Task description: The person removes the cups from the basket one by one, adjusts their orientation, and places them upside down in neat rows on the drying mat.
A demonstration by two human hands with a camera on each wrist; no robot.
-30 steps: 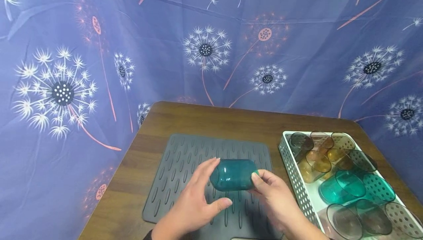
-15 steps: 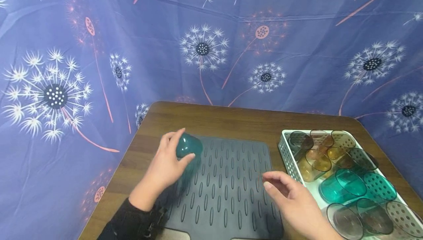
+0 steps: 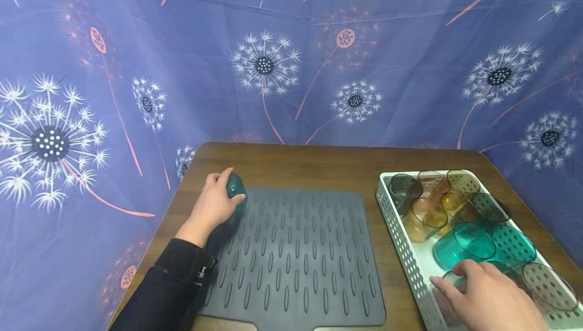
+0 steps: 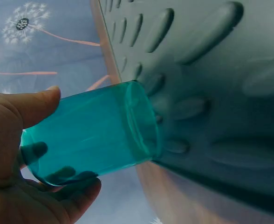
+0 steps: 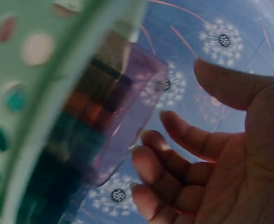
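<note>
Near the far left corner of the grey ribbed mat [image 3: 291, 255], my left hand [image 3: 211, 204] grips a teal drinking glass [image 3: 236, 189] by its base end. In the left wrist view the glass [image 4: 95, 133] points its open end at the mat; whether its rim touches is unclear. My right hand [image 3: 492, 298] is over the near end of a white perforated basket [image 3: 405, 260], fingers loosely bent and holding nothing. In the right wrist view a pale purplish glass [image 5: 137, 107] stands just beyond those fingertips, and the hand hides part of the near glasses.
Several glasses stand in the basket: amber ones [image 3: 423, 219], a bright teal one [image 3: 462, 247] and a dark smoky one [image 3: 492, 207]. The wooden table [image 3: 291, 161] ends at a blue dandelion-print cloth [image 3: 196, 68] behind.
The teal glass went from both hands to the left hand alone, was turned downward and carried left to the mat's far corner. My right hand let go and moved right to the basket.
</note>
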